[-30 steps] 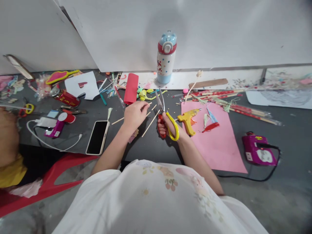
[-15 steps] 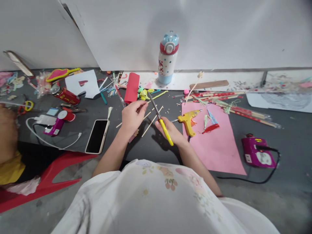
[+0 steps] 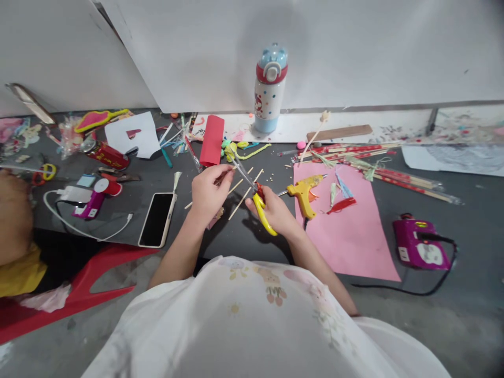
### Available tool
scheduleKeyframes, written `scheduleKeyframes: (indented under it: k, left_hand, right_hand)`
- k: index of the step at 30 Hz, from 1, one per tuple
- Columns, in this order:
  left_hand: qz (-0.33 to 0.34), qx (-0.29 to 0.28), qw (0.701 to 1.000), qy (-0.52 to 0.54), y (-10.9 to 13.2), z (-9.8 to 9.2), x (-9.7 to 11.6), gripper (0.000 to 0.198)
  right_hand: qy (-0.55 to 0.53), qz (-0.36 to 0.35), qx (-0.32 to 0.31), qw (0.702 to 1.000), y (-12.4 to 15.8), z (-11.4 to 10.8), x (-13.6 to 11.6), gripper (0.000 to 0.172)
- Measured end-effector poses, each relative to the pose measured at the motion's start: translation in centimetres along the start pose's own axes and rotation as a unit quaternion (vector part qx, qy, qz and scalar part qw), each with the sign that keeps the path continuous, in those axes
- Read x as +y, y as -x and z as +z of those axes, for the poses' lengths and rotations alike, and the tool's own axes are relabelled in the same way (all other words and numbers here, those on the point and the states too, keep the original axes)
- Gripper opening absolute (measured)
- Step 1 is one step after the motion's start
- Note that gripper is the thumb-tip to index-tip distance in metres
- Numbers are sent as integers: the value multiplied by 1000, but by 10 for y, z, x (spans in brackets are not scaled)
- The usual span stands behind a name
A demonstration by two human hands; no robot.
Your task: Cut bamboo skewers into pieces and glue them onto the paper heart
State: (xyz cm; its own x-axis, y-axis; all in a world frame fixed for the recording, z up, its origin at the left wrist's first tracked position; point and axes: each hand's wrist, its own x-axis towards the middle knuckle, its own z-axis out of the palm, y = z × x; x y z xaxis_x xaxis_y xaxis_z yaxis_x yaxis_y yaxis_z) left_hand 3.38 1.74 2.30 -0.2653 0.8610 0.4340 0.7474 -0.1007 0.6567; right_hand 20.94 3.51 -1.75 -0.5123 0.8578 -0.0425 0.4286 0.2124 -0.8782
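Note:
My left hand (image 3: 211, 190) is closed in a pinch, its thumb and forefinger pressed together near the scissor blades. Whatever lies between those fingertips is too small to make out. In my right hand (image 3: 277, 211) is a pair of scissors (image 3: 264, 216) with yellow handles, the blades pointing up and left toward my left fingertips. Thin wooden sticks (image 3: 244, 195) lie on the table beneath and between both hands. Partly hidden under my left wrist sits a small pinkish piece (image 3: 214, 219) with a tan top. Tiny pale bits are scattered beyond my right hand.
A yellow glue gun (image 3: 303, 193) and tassels rest on pink paper (image 3: 350, 247) at the right, near a purple power box (image 3: 421, 245). A bottle (image 3: 270, 97) stands behind. Left are a phone (image 3: 157, 219), a red can (image 3: 105, 154) and another person's arm (image 3: 14, 215).
The scissors have turned in my right hand, so their handles and blades show more broadly. My left hand has shifted slightly left.

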Motion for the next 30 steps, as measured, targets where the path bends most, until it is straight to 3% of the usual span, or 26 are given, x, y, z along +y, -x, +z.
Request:
scheduleKeyframes:
  k: [5, 30]
  left_hand:
    - [8, -3, 1000, -12, 1, -1, 1, 15]
    - [28, -28, 998, -40, 1, 1, 1, 16]
  right_hand:
    - [3, 10, -11, 1000, -1, -1, -4, 44]
    - [17, 4, -9, 1000, -1, 1, 0, 39]
